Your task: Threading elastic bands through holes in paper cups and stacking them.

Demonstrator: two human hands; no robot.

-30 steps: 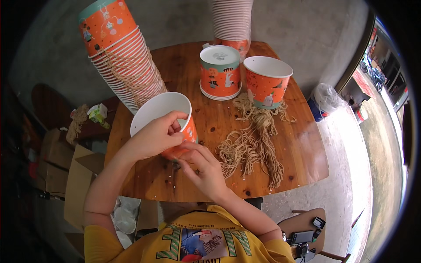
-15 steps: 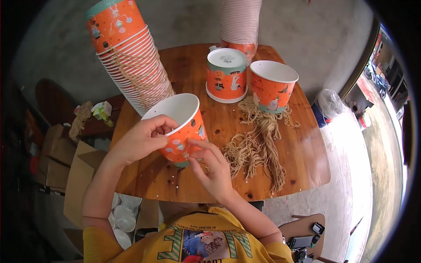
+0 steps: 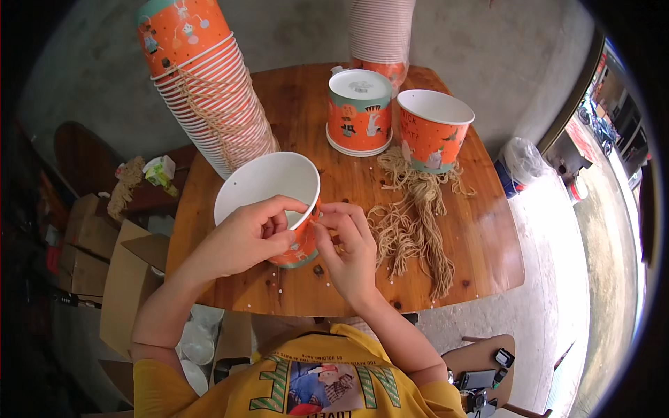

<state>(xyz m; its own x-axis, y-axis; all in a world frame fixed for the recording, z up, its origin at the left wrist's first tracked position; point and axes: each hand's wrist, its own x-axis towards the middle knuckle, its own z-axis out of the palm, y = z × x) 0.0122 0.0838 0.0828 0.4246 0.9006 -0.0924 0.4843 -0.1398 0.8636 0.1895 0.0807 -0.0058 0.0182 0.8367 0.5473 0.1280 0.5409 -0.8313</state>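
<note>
An orange paper bucket (image 3: pixel 272 174) with a white inside stands tilted at the near left of the table, its mouth turned up toward me. My left hand (image 3: pixel 259 233) is closed over its near rim, fingers inside and thumb on the outer wall. Against the right side of that bucket, just below the rim, the fingertips of my right hand (image 3: pixel 346 247) come together in a pinch. Whatever lies between them is too small to make out. A small dark hole shows in the bucket's far inner wall.
A tall leaning stack of orange buckets (image 3: pixel 209 104), draped with twine, rises at the left. Behind stand an upturned bucket (image 3: pixel 359 115), an upright bucket (image 3: pixel 435 132) and a wrapped stack (image 3: pixel 380 35). Loose tan twine (image 3: pixel 421 216) lies right of my hands. A cardboard box (image 3: pixel 125 292) is below left.
The bucket has turned and its mouth faces me more. My left hand has slid right along the rim, and my right hand has moved slightly up and right with it.
</note>
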